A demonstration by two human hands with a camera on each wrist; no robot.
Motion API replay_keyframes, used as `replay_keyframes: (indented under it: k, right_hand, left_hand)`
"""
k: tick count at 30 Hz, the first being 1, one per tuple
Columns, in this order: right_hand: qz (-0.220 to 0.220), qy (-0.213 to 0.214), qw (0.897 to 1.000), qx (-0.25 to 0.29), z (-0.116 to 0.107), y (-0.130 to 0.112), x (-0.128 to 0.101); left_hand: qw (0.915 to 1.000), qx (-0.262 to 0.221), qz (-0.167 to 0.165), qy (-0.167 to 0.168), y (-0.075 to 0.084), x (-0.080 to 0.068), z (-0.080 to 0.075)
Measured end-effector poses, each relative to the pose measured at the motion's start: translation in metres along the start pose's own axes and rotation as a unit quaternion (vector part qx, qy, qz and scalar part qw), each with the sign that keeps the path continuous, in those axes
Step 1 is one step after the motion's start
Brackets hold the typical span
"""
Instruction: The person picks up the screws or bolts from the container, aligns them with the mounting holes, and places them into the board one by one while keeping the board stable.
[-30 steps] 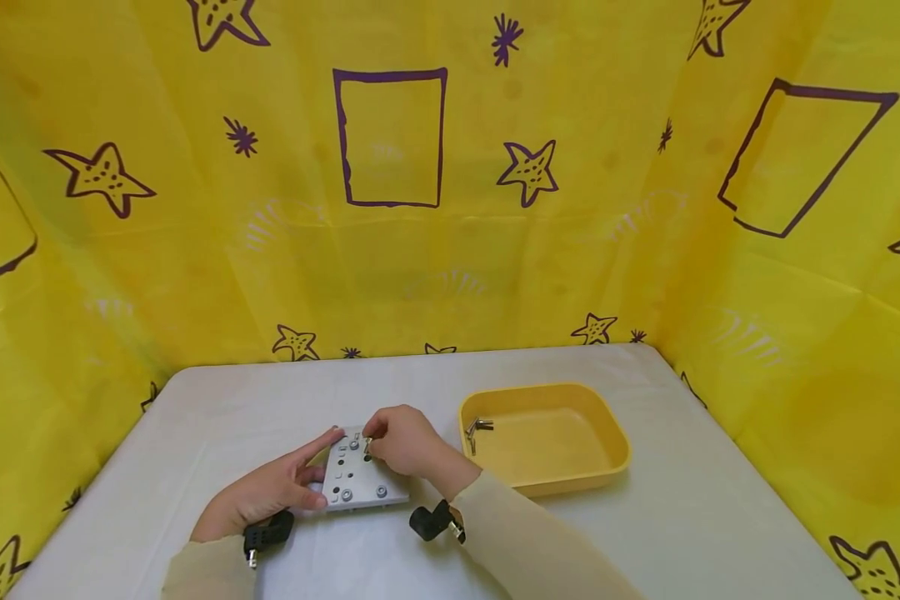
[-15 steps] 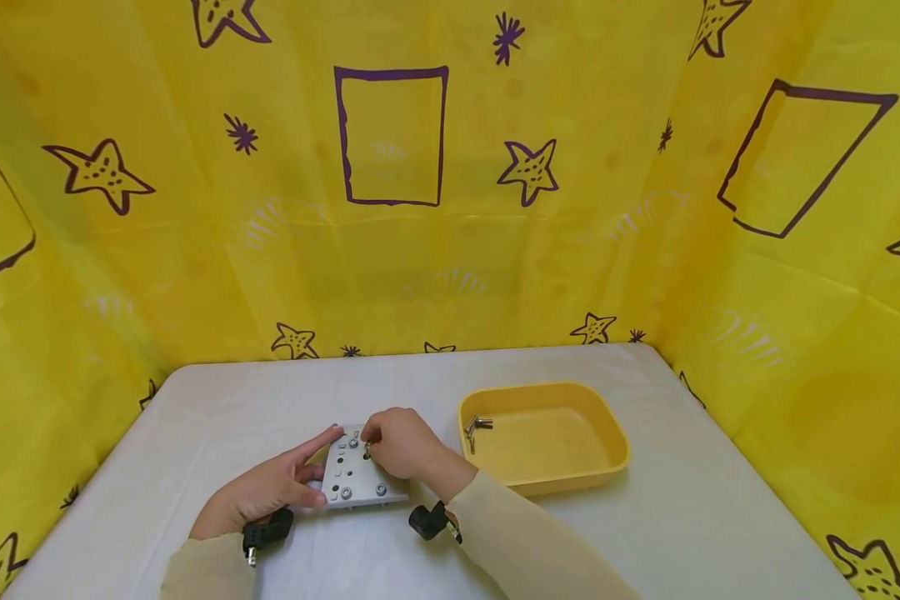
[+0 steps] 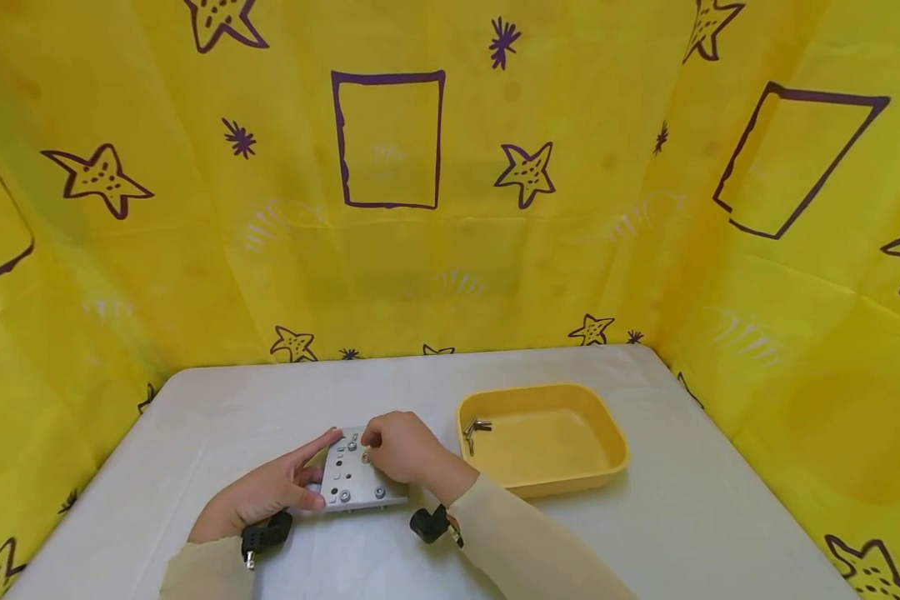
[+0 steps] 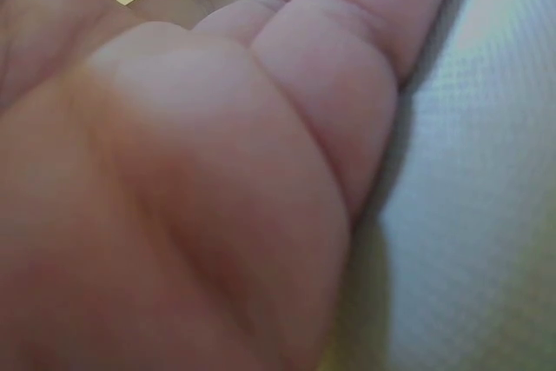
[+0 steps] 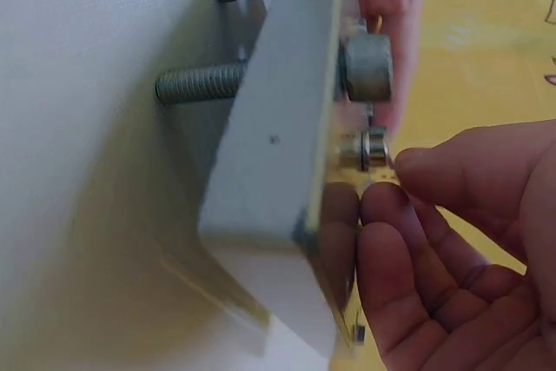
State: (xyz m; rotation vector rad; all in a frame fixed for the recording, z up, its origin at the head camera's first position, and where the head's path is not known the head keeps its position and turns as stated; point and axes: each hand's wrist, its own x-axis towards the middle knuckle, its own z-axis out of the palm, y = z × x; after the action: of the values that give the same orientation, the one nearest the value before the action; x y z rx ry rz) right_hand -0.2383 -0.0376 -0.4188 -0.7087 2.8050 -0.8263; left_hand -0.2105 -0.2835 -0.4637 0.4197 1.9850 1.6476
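My left hand (image 3: 266,492) steadies a silver metal plate (image 3: 360,483) by its left side, thumb at the near corner and a long finger along the far edge. Several socket-head screws (image 5: 369,67) stand in the plate, their threaded ends poking out underneath. A small shiny metal pin with a collared head (image 5: 373,147) stands in the plate beside them. Over it, my right hand (image 3: 405,446) has its thumb tip right at the head and curled fingertips just beside it, against the plate. The palm of my left hand (image 4: 200,171) fills most of the left wrist view.
A yellow tray (image 3: 562,442) lies to the right of the plate, with several small metal pieces (image 3: 476,427) at its left end. The white table (image 3: 270,400) ends at a yellow curtain (image 3: 390,275) behind and on both sides.
My right thumb and fingers have lowered slightly with the pin, which now sits deeper in its hole in the plate. My left hand and the tray hold their places.
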Motion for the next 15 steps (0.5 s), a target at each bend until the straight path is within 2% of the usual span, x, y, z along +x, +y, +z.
replay_keyframes:
  k: [2, 3, 4, 5, 6, 7, 9, 10, 11, 12, 13, 14, 15]
  right_hand:
    - [0.005, 0.011, 0.999, 0.051, -0.004, 0.005, -0.002]
    - [0.012, 0.016, 0.995, 0.097, -0.007, 0.009, -0.004]
    - [0.02, 0.022, 0.987, 0.159, -0.011, 0.013, -0.006]
    - [0.03, 0.028, 0.971, 0.237, -0.016, 0.018, -0.008]
    - [0.038, 0.035, 0.945, 0.322, -0.023, 0.024, -0.012]
    - [0.044, 0.041, 0.909, 0.413, -0.03, 0.03, -0.017]
    - [0.052, 0.054, 0.819, 0.569, -0.046, 0.044, -0.028]
    - [0.053, 0.06, 0.776, 0.626, -0.054, 0.051, -0.033]
    - [0.052, 0.064, 0.745, 0.662, -0.062, 0.059, -0.039]
    - [0.05, 0.068, 0.728, 0.681, -0.068, 0.066, -0.044]
    - [0.049, 0.073, 0.726, 0.682, -0.074, 0.072, -0.049]
    - [0.048, 0.078, 0.739, 0.668, -0.079, 0.079, -0.054]
    - [0.05, 0.082, 0.765, 0.637, -0.083, 0.085, -0.058]
  left_hand:
    - [0.9999, 0.001, -0.008, 0.007, 0.001, 0.0, 0.001]
    - [0.9999, 0.002, -0.012, 0.01, 0.002, 0.001, 0.001]
    - [0.9998, 0.004, -0.015, 0.012, 0.002, 0.001, 0.002]
    - [0.9997, 0.003, -0.018, 0.013, 0.003, 0.002, 0.002]
    - [0.9997, 0.003, -0.02, 0.014, 0.003, 0.003, 0.002]
    - [0.9997, 0.002, -0.02, 0.013, 0.003, 0.003, 0.003]
    - [0.9997, 0.0, -0.02, 0.014, 0.003, 0.003, 0.003]
    - [0.9998, -0.001, -0.018, 0.013, 0.003, 0.004, 0.003]
    - [0.9998, -0.003, -0.017, 0.011, 0.003, 0.003, 0.003]
    - [0.9998, -0.002, -0.016, 0.009, 0.003, 0.003, 0.003]
    - [0.9998, 0.0, -0.016, 0.009, 0.003, 0.003, 0.002]
    - [0.9998, 0.004, -0.015, 0.01, 0.003, 0.002, 0.002]
    - [0.9998, 0.007, -0.014, 0.009, 0.003, 0.002, 0.001]
